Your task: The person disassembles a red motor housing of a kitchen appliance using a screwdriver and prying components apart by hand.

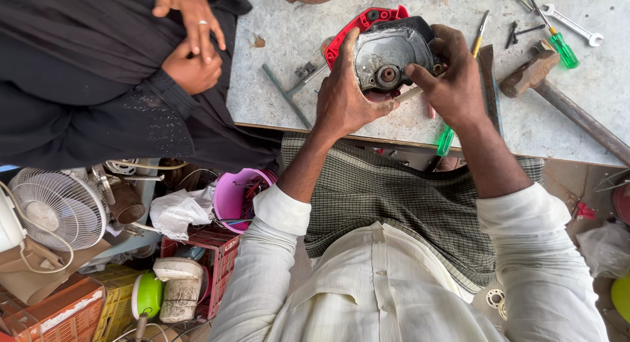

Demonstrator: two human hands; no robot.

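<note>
My left hand (342,96) is clamped around the left side of a grey metal motor housing with a red plastic rim (384,50), thumb pressed just below its central shaft. My right hand (453,79) grips the housing's right edge, index finger bent towards the shaft. The housing is held tilted above the near edge of the scuffed grey workbench (289,27). A green-handled screwdriver (446,140) lies under my right wrist. Further right rest a rusty hammer with a metal handle (535,76), a second green-handled screwdriver (558,43) and a silver open-ended spanner (574,25). At my left stands a person in black clothing (98,73), hands clasped.
</note>
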